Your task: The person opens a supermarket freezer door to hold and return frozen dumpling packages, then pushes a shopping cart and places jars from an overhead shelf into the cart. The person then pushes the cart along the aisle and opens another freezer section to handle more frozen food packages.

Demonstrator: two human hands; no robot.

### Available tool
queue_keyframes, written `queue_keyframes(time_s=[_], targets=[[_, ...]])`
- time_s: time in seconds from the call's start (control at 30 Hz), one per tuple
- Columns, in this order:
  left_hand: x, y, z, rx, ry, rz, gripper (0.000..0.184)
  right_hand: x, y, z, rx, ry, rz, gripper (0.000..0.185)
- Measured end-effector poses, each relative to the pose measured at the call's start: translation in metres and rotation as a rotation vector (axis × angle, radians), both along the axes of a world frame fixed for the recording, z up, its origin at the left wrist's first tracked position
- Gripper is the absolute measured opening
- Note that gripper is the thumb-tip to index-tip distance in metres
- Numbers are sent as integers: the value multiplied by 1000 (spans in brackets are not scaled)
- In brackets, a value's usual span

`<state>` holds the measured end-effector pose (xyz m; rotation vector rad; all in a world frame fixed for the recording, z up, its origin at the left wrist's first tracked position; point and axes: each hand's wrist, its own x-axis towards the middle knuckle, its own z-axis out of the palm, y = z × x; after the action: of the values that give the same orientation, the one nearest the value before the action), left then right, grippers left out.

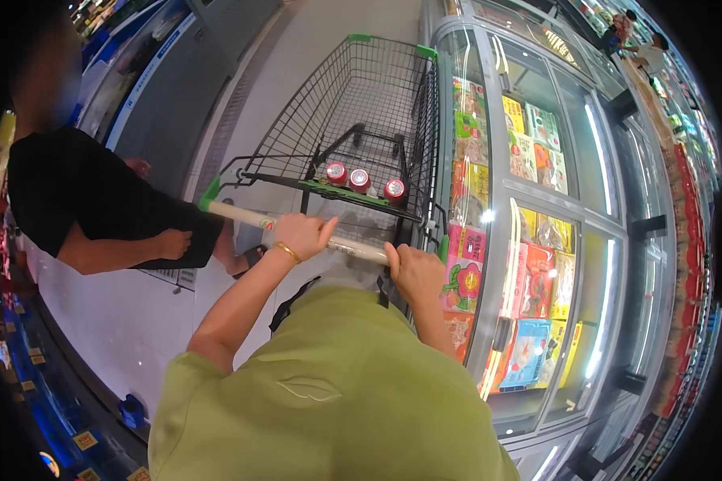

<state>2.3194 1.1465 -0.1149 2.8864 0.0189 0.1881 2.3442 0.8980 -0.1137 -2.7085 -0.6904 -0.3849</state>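
In front of me stands a wire shopping cart [297, 132] with green corner pieces. Its pale handle bar [245, 215] runs across just ahead of my body. My left hand [301, 236], with a gold bracelet at the wrist, is closed around the middle of the bar. Farther right, my right hand [415, 271] grips the bar near its right end. Three red cans, a left one [336, 173], a middle one [358, 179] and a right one [394, 189], sit in the cart at the end nearest me.
Along the right runs a glass-doored freezer [497, 172] holding colourful food packages [529, 280]. A person in black [96, 200] stands close on the left. Shelves with red goods [686, 264] line the far right, where other people [648, 54] are. Pale floor tiles [297, 48] extend ahead.
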Motion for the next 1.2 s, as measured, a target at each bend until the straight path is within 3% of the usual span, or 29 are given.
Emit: queue_keyframes(time_s=[0.43,0.63,0.7,0.87,1.2], targets=[[11,5,13,-37,204,-25,51,8,10,-3,20,22,-98,35],[16,16,14,-76,276,-278,53,12,20,8,101,-20,-219,30],[22,18,13,-86,291,-373,55,17,23,9,296,19,-259,27],[43,17,11,-66,289,-572,61,26,26,6,336,-6,-341,24],[80,8,-5,0,484,-831,50,35,34,4,336,-5,-496,26]])
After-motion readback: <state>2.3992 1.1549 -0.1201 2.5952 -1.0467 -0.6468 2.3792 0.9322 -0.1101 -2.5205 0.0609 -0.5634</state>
